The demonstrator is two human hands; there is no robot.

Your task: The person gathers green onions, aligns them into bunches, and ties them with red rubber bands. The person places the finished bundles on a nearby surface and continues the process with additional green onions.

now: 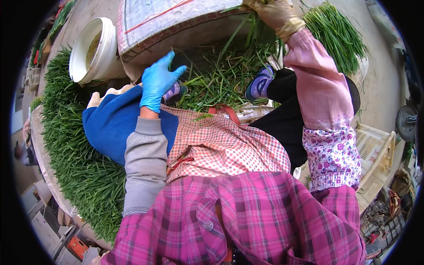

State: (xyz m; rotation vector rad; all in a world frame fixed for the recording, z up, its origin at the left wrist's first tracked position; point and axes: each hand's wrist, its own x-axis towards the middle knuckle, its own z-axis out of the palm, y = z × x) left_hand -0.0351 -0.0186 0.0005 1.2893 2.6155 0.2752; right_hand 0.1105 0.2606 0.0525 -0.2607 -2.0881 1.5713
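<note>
My left hand (155,84), in a blue glove, hangs above my left knee with its thumb and fingers apart and nothing in it. A pale, loose glove covers my right hand (276,17), stretched out to the far side with its fingers closed round a bunch of chives (252,30). The long green leaves dangle below it, and part of the bunch is cut off by the picture's upper edge. Between my feet lies a heap of loose chive leaves and scraps (212,86). A few bits rest on my checked apron (221,145).
A low block covered with a woven sack (163,22) stands ahead of me. Left of it is a white bucket (108,53). Piled chives (84,150) run along my left side; another bundle (338,37) lies at far right. A cream plastic crate (375,159) sits at my right.
</note>
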